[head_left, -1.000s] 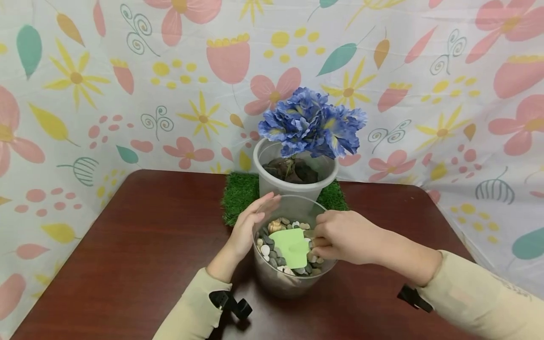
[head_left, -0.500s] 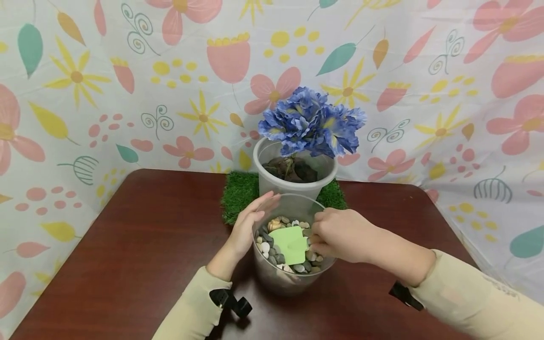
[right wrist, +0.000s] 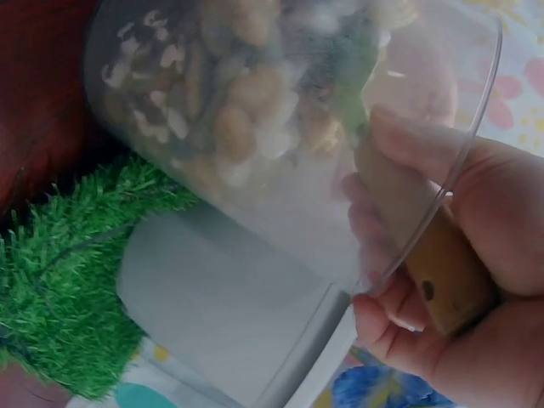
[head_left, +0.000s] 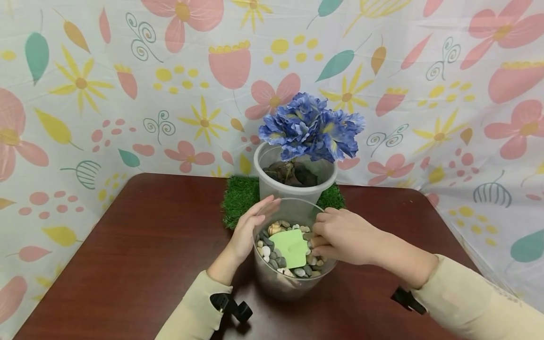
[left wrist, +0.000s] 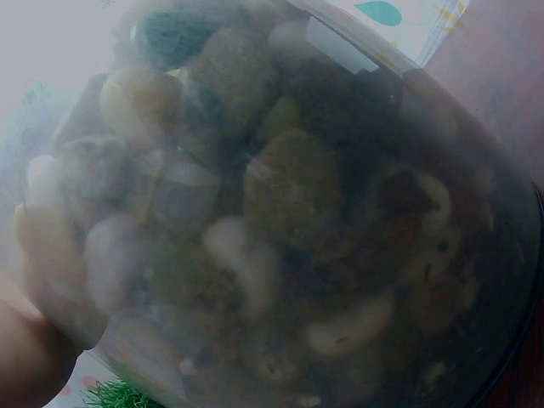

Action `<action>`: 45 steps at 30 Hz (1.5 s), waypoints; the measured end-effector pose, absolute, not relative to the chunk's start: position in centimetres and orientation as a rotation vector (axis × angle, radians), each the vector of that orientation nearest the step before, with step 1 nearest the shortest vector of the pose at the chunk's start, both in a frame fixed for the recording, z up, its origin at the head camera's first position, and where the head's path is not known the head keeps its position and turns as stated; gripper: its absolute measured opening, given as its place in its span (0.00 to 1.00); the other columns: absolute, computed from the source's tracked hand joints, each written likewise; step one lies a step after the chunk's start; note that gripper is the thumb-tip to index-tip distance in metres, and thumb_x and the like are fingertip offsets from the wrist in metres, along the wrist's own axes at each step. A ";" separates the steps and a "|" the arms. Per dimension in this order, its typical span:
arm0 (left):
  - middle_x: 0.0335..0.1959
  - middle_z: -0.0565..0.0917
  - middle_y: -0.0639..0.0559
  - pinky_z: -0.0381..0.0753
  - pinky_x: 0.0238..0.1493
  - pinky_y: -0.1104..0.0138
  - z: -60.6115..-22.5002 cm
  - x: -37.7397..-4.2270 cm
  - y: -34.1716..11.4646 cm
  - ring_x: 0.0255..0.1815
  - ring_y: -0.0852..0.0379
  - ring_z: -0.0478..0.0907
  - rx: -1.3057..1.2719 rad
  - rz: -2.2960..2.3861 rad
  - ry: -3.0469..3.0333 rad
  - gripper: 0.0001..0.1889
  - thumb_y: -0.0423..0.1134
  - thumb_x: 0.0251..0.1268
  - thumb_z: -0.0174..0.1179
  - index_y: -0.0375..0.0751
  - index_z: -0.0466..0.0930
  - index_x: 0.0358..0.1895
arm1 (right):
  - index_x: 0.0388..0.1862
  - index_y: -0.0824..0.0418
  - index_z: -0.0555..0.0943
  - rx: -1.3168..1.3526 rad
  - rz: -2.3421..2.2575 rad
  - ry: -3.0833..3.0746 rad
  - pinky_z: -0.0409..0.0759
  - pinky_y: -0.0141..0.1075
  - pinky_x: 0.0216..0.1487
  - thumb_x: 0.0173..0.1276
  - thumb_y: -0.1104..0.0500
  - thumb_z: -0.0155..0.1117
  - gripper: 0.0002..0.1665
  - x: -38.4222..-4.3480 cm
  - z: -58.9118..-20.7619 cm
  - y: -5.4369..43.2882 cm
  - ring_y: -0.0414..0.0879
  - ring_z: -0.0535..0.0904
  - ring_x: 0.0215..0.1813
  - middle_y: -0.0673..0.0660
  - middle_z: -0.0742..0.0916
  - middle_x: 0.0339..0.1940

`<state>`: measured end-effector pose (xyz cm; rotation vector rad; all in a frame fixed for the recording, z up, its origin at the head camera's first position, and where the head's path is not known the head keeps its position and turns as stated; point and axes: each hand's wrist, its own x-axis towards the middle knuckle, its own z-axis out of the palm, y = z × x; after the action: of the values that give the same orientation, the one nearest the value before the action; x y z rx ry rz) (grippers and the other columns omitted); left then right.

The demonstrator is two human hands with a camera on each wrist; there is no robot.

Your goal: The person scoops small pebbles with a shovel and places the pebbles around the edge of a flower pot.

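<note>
A clear plastic bucket (head_left: 282,289) stands on the table, filled partway with grey, tan and white pebbles (head_left: 278,261). On the pebbles lies the light green blade of a small garden trowel (head_left: 290,249). My right hand (head_left: 346,237) reaches over the right rim and grips the trowel's wooden handle (right wrist: 446,263), part of it seen through the clear wall in the right wrist view. With its fingers fairly straight, my left hand (head_left: 245,233) rests against the left side of the bucket. Through the wall, the left wrist view shows pebbles, with part of that hand (left wrist: 34,353) at the lower left.
Right behind the bucket is a white pot (head_left: 293,191) with blue artificial flowers (head_left: 312,127). It stands on a mat of artificial grass (head_left: 239,200). The dark red-brown table (head_left: 170,236) ends at a flower-print cloth (head_left: 170,85) hanging behind.
My right forearm has shifted slightly left since one second ago. Both hands keep their places at the bucket, and the trowel blade has hardly moved among the pebbles.
</note>
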<state>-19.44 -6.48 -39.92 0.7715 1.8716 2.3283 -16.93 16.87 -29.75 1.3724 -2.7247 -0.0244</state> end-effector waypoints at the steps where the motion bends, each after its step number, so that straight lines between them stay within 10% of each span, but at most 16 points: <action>1: 0.69 0.63 0.30 0.52 0.73 0.46 -39.9 -19.4 -6.5 0.70 0.35 0.60 0.771 2.330 1.870 0.30 0.35 0.66 0.32 0.26 0.52 0.71 | 0.27 0.47 0.81 1.382 0.005 -2.728 0.68 0.28 0.32 0.56 0.48 0.69 0.06 -17.0 -29.8 16.9 0.36 0.68 0.31 0.39 0.76 0.25; 27: 0.68 0.65 0.31 0.53 0.72 0.45 -40.2 -19.5 -6.5 0.69 0.36 0.62 0.797 2.318 1.931 0.29 0.36 0.66 0.33 0.27 0.54 0.71 | 0.27 0.43 0.78 1.471 0.263 -2.643 0.64 0.27 0.38 0.59 0.50 0.67 0.05 -16.9 -29.6 18.7 0.31 0.64 0.31 0.35 0.73 0.25; 45: 0.67 0.65 0.30 0.54 0.72 0.45 -40.3 -19.6 -6.4 0.68 0.35 0.63 0.797 2.326 1.941 0.29 0.36 0.67 0.33 0.28 0.56 0.70 | 0.31 0.35 0.81 1.337 0.447 -2.735 0.64 0.39 0.52 0.58 0.46 0.68 0.04 -16.2 -29.7 19.3 0.42 0.69 0.51 0.41 0.75 0.48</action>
<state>-19.61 -6.44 -40.28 0.7966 1.9415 2.3263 -16.18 19.35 -29.73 1.3367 -2.7348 0.4473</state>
